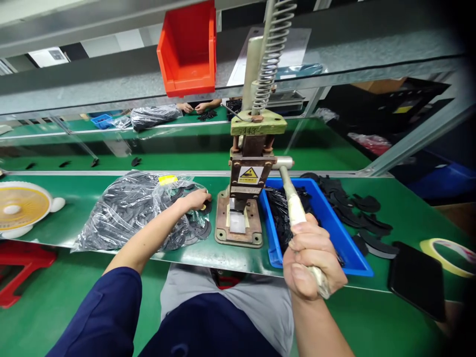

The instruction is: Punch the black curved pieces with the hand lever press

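Note:
My right hand point(312, 255) is wrapped round the pale, worn lever point(295, 206) of a hand press point(247, 173). The lever slants down toward me from the press's right side. At the open end of a clear plastic bag point(122, 208), my left hand point(196, 200) has its fingers closed on a dark curved part point(205, 206), mostly hidden beneath them. The bag is full of similar grey-black curved pieces, several spilling out toward the press. On the press base lies a whitish block point(237, 222) under the ram.
Right of the press stands a blue bin point(320, 198) with black pieces in it. Beyond lie loose dark curved parts point(345, 203), a black phone-like slab point(416, 280) and a tape roll point(446, 255). A fan point(22, 208) lies left; an orange bin point(188, 49) sits overhead. Another person's hands point(195, 107) show behind.

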`<action>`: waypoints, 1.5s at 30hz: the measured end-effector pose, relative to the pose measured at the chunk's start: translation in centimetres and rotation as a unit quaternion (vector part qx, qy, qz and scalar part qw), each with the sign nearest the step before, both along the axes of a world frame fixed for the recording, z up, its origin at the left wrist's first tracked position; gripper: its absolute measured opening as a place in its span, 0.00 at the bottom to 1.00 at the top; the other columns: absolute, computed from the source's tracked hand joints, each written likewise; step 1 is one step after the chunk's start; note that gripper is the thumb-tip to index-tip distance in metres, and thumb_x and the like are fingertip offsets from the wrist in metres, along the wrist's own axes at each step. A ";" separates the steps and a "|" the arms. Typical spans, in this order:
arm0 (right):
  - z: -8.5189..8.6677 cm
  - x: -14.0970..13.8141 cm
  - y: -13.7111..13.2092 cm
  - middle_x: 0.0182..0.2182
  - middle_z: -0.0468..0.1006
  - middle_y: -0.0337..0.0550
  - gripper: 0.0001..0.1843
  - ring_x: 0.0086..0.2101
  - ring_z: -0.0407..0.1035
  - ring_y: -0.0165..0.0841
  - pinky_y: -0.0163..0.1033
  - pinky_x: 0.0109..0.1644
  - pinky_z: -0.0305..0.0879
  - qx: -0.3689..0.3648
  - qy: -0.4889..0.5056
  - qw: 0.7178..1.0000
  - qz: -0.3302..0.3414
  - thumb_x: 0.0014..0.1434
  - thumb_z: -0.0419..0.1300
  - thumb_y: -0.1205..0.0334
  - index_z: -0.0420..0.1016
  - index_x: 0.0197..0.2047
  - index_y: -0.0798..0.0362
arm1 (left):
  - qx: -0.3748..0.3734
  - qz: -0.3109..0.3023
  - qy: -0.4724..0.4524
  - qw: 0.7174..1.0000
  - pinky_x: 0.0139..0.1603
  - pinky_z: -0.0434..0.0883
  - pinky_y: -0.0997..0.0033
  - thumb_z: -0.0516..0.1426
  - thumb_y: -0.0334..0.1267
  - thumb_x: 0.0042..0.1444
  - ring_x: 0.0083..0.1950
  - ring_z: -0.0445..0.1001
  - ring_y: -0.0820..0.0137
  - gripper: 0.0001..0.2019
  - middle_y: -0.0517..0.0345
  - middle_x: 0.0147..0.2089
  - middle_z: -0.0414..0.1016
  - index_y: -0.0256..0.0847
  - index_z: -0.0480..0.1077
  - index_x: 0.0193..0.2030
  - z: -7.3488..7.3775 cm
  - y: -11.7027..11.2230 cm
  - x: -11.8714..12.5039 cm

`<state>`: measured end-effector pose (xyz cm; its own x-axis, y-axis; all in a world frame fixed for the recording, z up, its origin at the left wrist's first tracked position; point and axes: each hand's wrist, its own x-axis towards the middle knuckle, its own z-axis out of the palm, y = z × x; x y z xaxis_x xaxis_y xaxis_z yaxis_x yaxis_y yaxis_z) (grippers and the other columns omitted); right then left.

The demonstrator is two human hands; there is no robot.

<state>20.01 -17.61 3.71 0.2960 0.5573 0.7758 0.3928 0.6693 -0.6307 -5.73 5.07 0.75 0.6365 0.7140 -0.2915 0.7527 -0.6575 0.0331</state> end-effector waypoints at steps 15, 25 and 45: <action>1.0 -0.4 0.8 0.26 0.71 0.35 0.08 0.35 0.70 0.36 0.62 0.56 0.68 0.164 0.008 0.986 -0.015 0.54 0.60 0.59 0.67 0.25 0.49 | 0.096 0.023 -0.369 0.924 0.53 0.71 0.65 0.54 0.24 0.57 0.49 0.70 0.67 0.15 0.51 0.49 0.68 0.40 0.79 0.44 1.0 -6.8 -3.7; 1.0 -0.3 0.5 0.27 0.71 0.36 0.08 0.37 0.70 0.37 0.63 0.57 0.67 0.149 -0.001 0.989 -0.015 0.55 0.60 0.60 0.67 0.26 0.49 | -0.009 0.059 -0.410 0.910 0.49 0.72 0.67 0.52 0.38 0.67 0.42 0.73 0.67 0.14 0.54 0.40 0.73 0.42 0.77 0.51 0.2 -9.9 -0.7; 0.8 -0.2 0.5 0.27 0.71 0.35 0.07 0.37 0.70 0.35 0.59 0.58 0.68 0.146 -0.008 0.989 -0.032 0.54 0.59 0.60 0.66 0.27 0.49 | -0.289 0.350 -0.634 0.627 0.21 0.72 0.77 0.75 0.36 0.33 0.20 0.69 0.78 0.28 0.67 0.24 0.72 0.34 0.72 0.42 -2.5 -7.2 5.8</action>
